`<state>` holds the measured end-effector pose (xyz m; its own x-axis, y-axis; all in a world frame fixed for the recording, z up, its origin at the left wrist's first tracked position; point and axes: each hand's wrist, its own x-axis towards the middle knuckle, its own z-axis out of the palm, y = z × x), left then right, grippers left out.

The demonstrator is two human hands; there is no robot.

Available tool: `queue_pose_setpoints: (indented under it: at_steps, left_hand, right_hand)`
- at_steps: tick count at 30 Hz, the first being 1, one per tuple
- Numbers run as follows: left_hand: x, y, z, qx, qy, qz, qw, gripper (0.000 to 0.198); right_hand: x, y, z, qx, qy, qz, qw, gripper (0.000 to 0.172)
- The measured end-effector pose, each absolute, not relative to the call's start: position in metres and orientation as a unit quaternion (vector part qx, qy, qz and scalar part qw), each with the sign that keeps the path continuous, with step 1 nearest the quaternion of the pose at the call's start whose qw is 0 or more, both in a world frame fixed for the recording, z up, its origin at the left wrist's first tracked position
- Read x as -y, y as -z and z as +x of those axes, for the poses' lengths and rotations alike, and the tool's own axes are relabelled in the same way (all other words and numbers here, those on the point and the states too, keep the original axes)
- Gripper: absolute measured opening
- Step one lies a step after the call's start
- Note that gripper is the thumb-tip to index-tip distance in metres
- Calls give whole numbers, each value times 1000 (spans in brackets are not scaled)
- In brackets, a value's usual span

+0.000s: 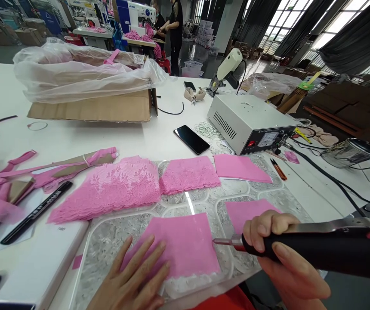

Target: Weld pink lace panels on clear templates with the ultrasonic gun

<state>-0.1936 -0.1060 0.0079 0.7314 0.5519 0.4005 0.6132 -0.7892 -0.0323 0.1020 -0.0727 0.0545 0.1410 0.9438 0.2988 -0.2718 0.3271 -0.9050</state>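
Gripping a black tool [330, 247] with right hand [291, 264] curled, left hand [135, 277] splayed on pink fabric [189, 241].

Both hands are bare as far as they show. The left hand [136, 275], at the near side of the bench [140, 137], has slender, tapering fingers with short, rounded nails, while the right hand [285, 258], farther right along the bench's near edge, shows a full, rounded thumb base and creased knuckles. Below the bench's near edge lies a plain red patch [225, 301] beside something black; whether either is clothing cannot be told.
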Motion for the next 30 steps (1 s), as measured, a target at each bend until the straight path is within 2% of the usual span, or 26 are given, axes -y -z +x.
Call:
queue_pose_setpoints:
  at_steps: [4, 16, 24, 30]
  left_hand:
    - [106, -9, -194, 334, 214, -916, 67, 28]
    - [105, -6, -196, 313, 182, -925, 114, 31]
    - [110, -7, -198, 333, 172, -922, 97, 30]
    - [119, 8, -203, 389, 239, -885, 94, 34]
  right_hand:
    - [65, -56, 100, 476, -439, -361, 671, 15]
    - [61, -55, 96, 483, -452, -349, 664, 14]
    - [60, -57, 97, 482, -460, -352, 657, 14]
    - [46, -54, 82, 484, -448, -318, 681, 12]
